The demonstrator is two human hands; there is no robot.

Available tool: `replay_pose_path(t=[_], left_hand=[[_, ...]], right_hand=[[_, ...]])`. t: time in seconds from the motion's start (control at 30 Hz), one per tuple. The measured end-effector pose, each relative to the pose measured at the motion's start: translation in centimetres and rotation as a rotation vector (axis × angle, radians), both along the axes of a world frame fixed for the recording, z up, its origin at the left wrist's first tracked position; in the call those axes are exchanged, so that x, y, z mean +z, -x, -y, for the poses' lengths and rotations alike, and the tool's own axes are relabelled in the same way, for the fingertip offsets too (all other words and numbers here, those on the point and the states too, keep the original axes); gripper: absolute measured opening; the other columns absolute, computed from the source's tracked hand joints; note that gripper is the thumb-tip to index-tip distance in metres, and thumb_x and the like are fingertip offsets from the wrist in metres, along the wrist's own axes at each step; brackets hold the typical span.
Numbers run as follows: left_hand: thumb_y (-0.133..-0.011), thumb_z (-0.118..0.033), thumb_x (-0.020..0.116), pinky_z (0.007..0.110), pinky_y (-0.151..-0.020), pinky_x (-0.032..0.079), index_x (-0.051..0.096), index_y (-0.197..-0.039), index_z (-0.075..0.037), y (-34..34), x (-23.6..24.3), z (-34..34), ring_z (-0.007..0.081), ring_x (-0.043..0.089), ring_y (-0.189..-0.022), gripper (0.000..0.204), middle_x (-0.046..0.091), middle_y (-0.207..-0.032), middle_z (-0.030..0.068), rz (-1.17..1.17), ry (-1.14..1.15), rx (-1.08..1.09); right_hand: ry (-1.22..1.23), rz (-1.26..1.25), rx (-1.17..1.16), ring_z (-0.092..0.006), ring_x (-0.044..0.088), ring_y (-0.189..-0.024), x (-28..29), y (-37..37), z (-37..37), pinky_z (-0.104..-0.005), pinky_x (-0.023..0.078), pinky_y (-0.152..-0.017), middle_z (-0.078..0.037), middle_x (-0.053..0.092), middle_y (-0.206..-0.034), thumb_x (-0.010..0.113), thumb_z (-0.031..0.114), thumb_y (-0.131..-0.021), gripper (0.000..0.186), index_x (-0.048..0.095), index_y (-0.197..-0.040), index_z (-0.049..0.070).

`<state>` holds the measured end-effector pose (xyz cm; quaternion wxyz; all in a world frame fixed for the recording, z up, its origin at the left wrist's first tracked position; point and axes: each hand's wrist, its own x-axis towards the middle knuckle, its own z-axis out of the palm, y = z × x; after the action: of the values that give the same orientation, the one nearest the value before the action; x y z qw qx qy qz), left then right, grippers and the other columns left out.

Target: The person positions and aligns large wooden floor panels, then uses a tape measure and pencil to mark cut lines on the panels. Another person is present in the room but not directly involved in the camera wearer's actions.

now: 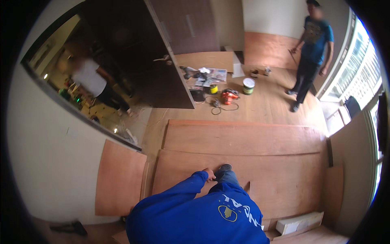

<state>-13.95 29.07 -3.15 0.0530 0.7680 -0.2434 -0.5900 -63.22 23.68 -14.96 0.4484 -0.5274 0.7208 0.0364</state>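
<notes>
My left hand (210,175) reaches forward from a blue sleeve, beside my jeans-covered knee (228,177). Its fingers look curled in; whatever they may hold is too small to make out. Beneath it lies a large reddish-brown plywood sheet (284,175), and my dark shoe (224,166) rests on that sheet. My right hand is hidden behind my body. A thin brown upright piece (249,188) shows just right of my leg; its kind is unclear. A second plywood sheet (243,138) lies along the far edge of the first.
A person (315,44) stands at the far right, another (95,77) beyond the dark door (126,53). On the floor ahead are a bucket (248,85), an orange power tool (230,96) with a cord, and newspapers (217,75). Plywood (120,179) leans on the left wall.
</notes>
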Motion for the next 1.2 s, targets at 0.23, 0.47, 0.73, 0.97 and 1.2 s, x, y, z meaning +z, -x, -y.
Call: replay_pose_path(t=[0.23,0.47,0.73,0.97,1.2], left_hand=[[-0.084,-0.024,0.073,0.035,-0.051,0.051,0.071,-0.086,-0.001,-0.8,-3.2,-0.8,0.0227,0.067,-0.059,0.024,0.070,-0.074,0.0107,0.012,0.030,0.064],[-0.089,-0.029,0.067,0.039,-0.062,0.053,0.069,-0.094,-0.002,-2.1,-7.3,-2.1,0.0254,0.068,-0.069,0.027,0.071,-0.084,0.0133,-0.161,-0.111,-0.007],[-0.095,-0.035,0.050,0.041,-0.066,0.046,0.060,-0.093,-0.012,-2.0,-3.7,-2.3,0.0253,0.060,-0.080,0.025,0.060,-0.089,0.0091,-0.292,-0.060,0.034],[-0.090,-0.029,0.066,0.033,-0.055,0.048,0.069,-0.100,-0.010,-0.5,-0.8,-1.5,0.0166,0.068,-0.069,0.022,0.070,-0.087,0.0038,-0.086,-0.076,0.124],[-0.091,-0.029,0.065,0.035,-0.056,0.050,0.068,-0.106,-0.009,-0.9,-1.6,-1.1,0.0181,0.069,-0.073,0.026,0.071,-0.093,0.0056,-0.100,-0.129,0.080]], right_hand=[[-0.003,-0.013,0.064,-0.0423,0.063,-0.108,0.0,-2.6,2.9,-0.0462,0.049,-0.094,-0.030,0.067,-0.108,0.059,0.054,-0.084,0.064,0.068,-0.109,-0.004],[0.004,-0.021,0.089,-0.0420,0.063,-0.108,-0.1,-3.3,3.8,-0.0461,0.049,-0.094,-0.029,0.067,-0.108,0.059,0.054,-0.083,0.064,0.068,-0.110,-0.004],[0.024,0.012,0.076,-0.0416,0.063,-0.108,-0.6,1.6,0.5,-0.0460,0.049,-0.094,-0.029,0.067,-0.108,0.060,0.055,-0.082,0.065,0.068,-0.110,-0.003],[-0.017,-0.023,-0.105,-0.0413,0.063,-0.108,-0.7,4.4,-4.7,-0.0458,0.049,-0.094,-0.029,0.067,-0.108,0.061,0.055,-0.082,0.065,0.068,-0.111,-0.003],[-0.042,-0.018,-0.218,-0.0410,0.063,-0.108,0.2,3.5,-6.5,-0.0457,0.049,-0.094,-0.028,0.067,-0.108,0.061,0.055,-0.081,0.066,0.068,-0.111,-0.002]])
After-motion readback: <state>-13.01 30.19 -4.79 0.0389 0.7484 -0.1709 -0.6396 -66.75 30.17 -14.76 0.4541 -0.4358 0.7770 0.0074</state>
